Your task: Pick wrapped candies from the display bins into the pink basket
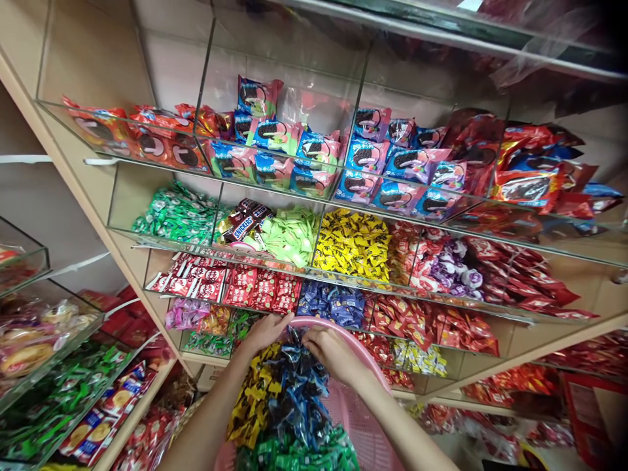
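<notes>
A pink plastic basket [350,409] is in front of me at the lower middle, tilted towards the shelves. In it lie yellow-wrapped candies [250,409], dark blue-wrapped candies [301,379] and green-wrapped candies [304,451]. My left hand [266,333] is at the basket's far left rim, closed over the edge, its lower fingers hidden. My right hand [328,350] is over the far part of the basket with its fingers curled together beside the blue candies. What lies in its fingertips, if anything, is hidden.
Glass-fronted shelf bins ahead hold cookie packs [363,157], yellow candies [353,245], Snickers bars [245,220], red packets [250,288] and blue packets [331,304]. Green packets [63,392] fill a bin at left. Clear panel edges run across just beyond the basket.
</notes>
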`<control>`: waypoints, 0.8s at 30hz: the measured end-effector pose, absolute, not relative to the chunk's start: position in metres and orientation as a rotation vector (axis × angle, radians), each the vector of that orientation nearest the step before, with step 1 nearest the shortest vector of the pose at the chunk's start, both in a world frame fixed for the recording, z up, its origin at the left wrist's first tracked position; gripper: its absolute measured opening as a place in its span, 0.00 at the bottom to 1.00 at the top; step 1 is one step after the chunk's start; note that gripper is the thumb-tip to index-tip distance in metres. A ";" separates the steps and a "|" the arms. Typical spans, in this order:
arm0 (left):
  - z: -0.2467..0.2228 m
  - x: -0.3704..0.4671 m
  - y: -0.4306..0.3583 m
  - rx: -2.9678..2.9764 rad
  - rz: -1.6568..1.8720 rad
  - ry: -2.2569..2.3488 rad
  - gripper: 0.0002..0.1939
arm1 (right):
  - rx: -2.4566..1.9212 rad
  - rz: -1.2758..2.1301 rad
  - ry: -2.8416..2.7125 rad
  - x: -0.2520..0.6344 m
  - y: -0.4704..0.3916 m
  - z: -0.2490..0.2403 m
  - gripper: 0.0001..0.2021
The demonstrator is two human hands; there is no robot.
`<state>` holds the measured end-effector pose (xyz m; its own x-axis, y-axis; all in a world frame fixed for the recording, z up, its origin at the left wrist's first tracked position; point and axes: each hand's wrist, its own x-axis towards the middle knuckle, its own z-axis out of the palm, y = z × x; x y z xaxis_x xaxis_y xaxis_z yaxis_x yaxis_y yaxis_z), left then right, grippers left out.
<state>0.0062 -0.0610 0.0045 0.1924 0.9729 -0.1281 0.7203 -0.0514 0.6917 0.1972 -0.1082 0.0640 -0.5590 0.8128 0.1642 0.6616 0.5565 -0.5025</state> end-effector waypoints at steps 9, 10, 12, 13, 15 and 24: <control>0.004 0.006 -0.062 1.817 0.517 1.566 0.33 | -1.305 0.572 -2.390 0.199 -0.118 0.064 0.13; 0.003 0.005 -0.061 1.814 0.512 1.575 0.34 | -1.307 0.581 -2.364 0.202 -0.119 0.067 0.14; 0.000 0.005 -0.060 1.812 0.502 1.584 0.34 | -1.303 0.583 -2.299 0.210 -0.119 0.072 0.15; -0.001 0.005 -0.059 1.810 0.499 1.583 0.34 | -1.302 0.572 -2.261 0.214 -0.117 0.074 0.15; -0.004 0.004 -0.057 1.801 0.490 1.577 0.34 | -1.311 0.536 -2.199 0.222 -0.109 0.075 0.16; -0.003 0.005 -0.056 1.748 0.520 1.538 0.33 | -1.110 0.606 -2.369 0.191 -0.031 0.056 0.24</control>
